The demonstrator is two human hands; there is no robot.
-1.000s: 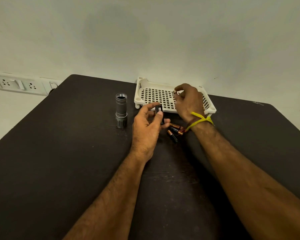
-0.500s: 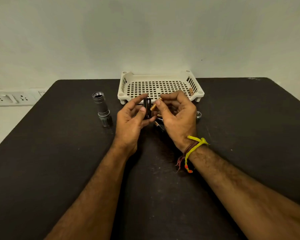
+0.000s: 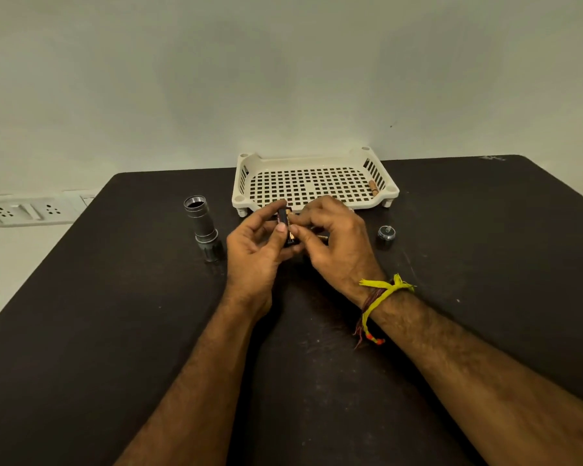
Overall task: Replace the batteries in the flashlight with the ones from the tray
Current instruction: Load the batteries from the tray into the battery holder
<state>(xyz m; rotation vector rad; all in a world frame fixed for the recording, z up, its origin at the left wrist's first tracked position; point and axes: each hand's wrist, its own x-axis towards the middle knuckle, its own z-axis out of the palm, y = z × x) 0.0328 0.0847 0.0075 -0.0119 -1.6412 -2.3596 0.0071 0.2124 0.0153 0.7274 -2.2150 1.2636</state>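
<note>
My left hand grips a small black battery holder upright between thumb and fingers. My right hand pinches a battery against the holder's side. The grey flashlight body stands on its head to the left, its threaded end open upward. Its tail cap with a spring lies on the table to the right. The white perforated tray sits behind my hands with one battery at its right wall. Loose batteries on the table are mostly hidden under my right hand.
The dark table reaches to a pale wall behind. A white socket strip is mounted on the wall at the left. Yellow and red threads circle my right wrist.
My right hand came back from the tray with a battery and now holds it against the holder in my left hand. The view swung right, so the tail cap shows.
</note>
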